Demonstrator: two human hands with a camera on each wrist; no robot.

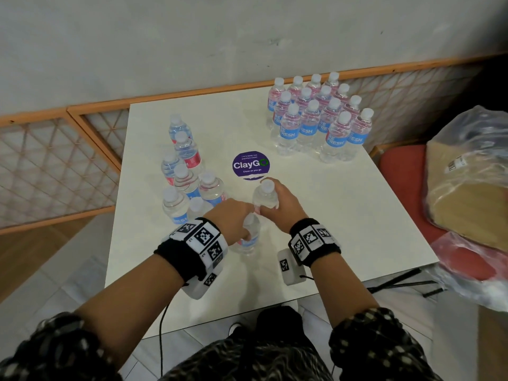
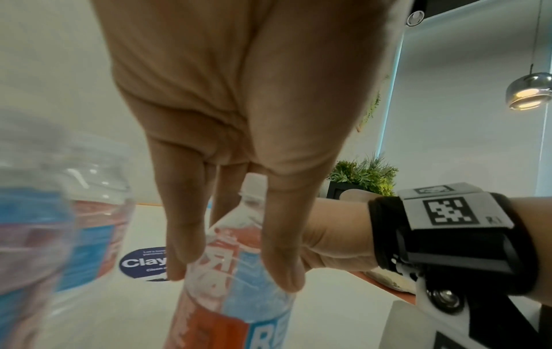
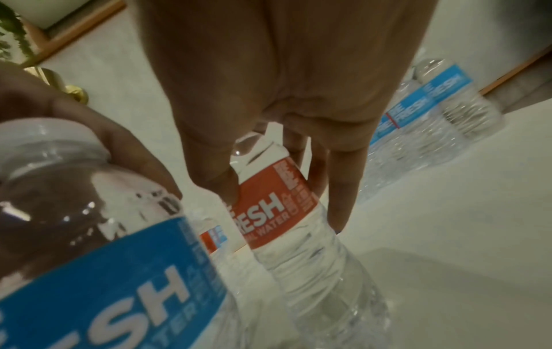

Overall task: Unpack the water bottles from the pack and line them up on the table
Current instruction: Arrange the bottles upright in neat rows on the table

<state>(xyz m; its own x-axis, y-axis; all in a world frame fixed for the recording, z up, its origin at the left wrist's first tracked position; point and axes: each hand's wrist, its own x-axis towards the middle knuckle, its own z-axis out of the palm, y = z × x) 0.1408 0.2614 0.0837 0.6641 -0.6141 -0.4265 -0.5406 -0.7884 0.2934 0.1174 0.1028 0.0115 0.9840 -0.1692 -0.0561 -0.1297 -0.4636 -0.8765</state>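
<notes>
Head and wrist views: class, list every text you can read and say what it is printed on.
"ClayGo", "Clean as you go": round purple sticker on the table; its top line is too small.
"RE FRESH": blue labels of the grouped bottles.
"FRESH", "WATER": red label of the right hand's bottle; side print blurred.

Sleeves (image 1: 376, 350): dark, pale-speckled, pushed up the forearms.
Wristbands (image 1: 316, 244): black, carrying white blocks with black square markers.
Cable (image 1: 162, 334): thin, black, below the left wristband.
</notes>
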